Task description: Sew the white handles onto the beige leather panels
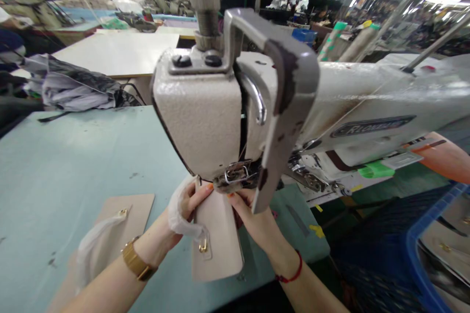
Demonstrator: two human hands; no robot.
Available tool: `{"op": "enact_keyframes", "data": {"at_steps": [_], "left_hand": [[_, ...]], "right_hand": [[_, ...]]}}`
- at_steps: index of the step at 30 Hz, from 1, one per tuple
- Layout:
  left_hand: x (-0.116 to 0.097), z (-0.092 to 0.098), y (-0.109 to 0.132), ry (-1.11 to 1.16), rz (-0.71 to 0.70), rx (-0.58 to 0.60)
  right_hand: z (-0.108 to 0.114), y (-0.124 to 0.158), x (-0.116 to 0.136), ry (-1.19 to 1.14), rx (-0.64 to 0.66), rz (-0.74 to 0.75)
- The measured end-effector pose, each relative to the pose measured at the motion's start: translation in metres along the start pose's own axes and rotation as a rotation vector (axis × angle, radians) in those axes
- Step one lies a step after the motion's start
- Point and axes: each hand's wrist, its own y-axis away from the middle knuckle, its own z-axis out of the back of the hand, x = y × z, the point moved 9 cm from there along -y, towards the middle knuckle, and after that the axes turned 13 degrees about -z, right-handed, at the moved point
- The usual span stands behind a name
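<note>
A beige bag panel (216, 244) lies tilted under the head of a white sewing machine (198, 117). Its handle (178, 210) is wrapped in whitish film and joined at a gold-coloured fitting. My left hand (183, 210) grips the panel's left edge, thumb on top, with the wrapped handle looping over the hand. On the other edge, my right hand (253, 215) pinches the panel near the needle area, its fingers partly behind the machine's grey metal bracket (290, 93). The machine head hides the needle and the panel's far end.
Another beige panel with a wrapped handle (99, 239) lies on the green-blue table (47, 181) to the left. At the lower right, a blue crate (413, 249) holds more beige pieces. Folded grey cloth (73, 85) lies at the back left, and thread cones (332, 41) stand behind the machine.
</note>
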Motion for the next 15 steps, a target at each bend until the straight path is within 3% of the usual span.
{"op": "enact_keyframes", "data": {"at_steps": [3,6,9,12,15], "left_hand": [[0.017,-0.008,0.01,0.106,0.131,0.089],[0.016,-0.031,0.017,0.277,0.203,0.229],[0.011,-0.043,0.017,0.336,0.247,0.264],[-0.005,-0.044,0.012,0.24,0.173,0.266],[-0.031,-0.031,0.001,0.029,0.003,0.189]], "right_hand": [[0.008,-0.001,0.002,0.053,-0.059,0.004],[0.011,-0.001,0.005,0.095,-0.106,0.041],[0.009,-0.003,0.003,0.091,-0.111,0.044],[0.006,-0.006,-0.006,0.016,-0.069,0.003],[-0.002,-0.006,-0.011,-0.082,-0.014,-0.039]]}}
